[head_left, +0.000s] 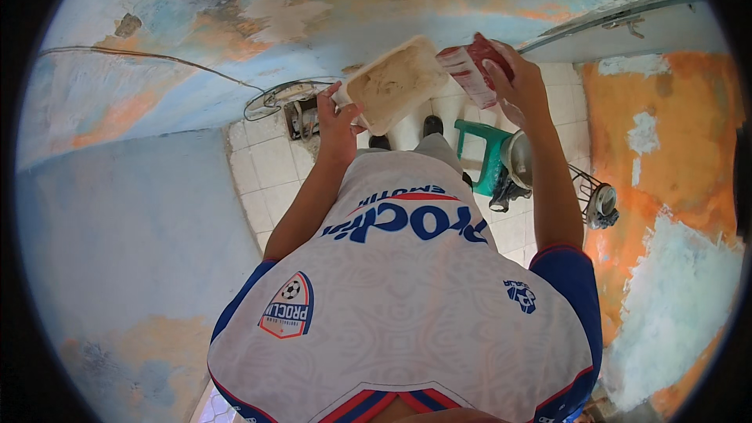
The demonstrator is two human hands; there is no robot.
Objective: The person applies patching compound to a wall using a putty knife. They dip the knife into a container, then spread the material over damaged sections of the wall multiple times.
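My left hand (338,121) grips the near left end of a shallow beige rectangular tray (395,82), which has a pale, smudged surface inside and is held up in front of me. My right hand (518,90) is wrapped round a red item with white streaks (470,74), perhaps a packet or a block, raised beside the tray's right end. Whether it touches the tray I cannot tell. My shoes (433,126) show below the tray on the tiled floor.
Patchy painted walls (650,188) surround me. A green plastic stool (486,149) with a metal pot (518,158) and a wire-framed object (601,204) stand at right. A dark object (300,119) and loose cable (196,64) are by the wall ahead left.
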